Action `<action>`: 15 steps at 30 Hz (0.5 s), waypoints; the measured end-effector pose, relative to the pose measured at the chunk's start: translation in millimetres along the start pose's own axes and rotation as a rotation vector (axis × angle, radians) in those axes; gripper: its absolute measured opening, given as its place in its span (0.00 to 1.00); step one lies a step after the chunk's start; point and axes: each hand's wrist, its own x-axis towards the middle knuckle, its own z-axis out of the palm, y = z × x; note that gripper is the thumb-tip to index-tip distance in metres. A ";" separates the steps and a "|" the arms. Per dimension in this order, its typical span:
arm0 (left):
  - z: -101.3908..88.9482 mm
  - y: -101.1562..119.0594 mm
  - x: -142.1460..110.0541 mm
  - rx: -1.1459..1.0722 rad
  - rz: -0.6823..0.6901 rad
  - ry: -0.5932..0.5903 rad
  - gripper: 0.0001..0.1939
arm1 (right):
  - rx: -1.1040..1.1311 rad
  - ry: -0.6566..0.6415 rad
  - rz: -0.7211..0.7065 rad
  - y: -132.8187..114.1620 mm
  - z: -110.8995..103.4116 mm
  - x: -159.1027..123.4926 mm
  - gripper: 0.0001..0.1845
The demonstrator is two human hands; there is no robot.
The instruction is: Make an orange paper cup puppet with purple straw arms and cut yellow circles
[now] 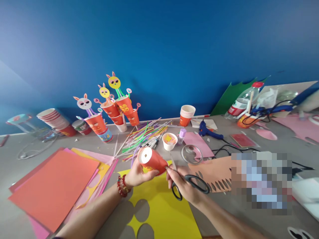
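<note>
One cup (157,162), probably light and easily crushed, wants a gentle wrap round its wall; left fingers (150,175) curl round it, right fingers (173,176) clasp scissors (187,178).

grey tabletop (84,143). left: layered coloured paper (62,186), orange uppermost. front middle: yellow sheet (165,207), round holes cut. behind: heap of coloured sticks (147,134), small white cup (169,146), cup stack (186,115).
</note>
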 end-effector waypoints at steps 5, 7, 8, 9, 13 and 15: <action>-3.9 2.3 4.2 0.038 0.021 -0.083 0.18 | -0.364 0.012 -0.210 -0.5 -3.7 1.7 0.23; -4.9 3.1 4.8 0.072 0.028 -0.075 0.19 | -0.517 0.056 -0.336 1.6 -4.2 3.0 0.21; -5.3 3.5 4.8 0.092 0.027 -0.072 0.19 | -0.591 0.077 -0.408 3.1 -4.3 3.6 0.20; -5.7 3.7 4.6 0.109 0.023 -0.073 0.19 | -0.658 0.097 -0.480 4.6 -4.3 4.3 0.19; -4.3 3.5 2.4 0.041 -0.026 -0.056 0.25 | -0.793 0.154 -0.626 10.1 -2.4 5.4 0.15; -1.1 4.3 1.8 -0.156 -0.079 -0.060 0.34 | -0.779 0.173 -0.628 11.3 -0.8 5.0 0.15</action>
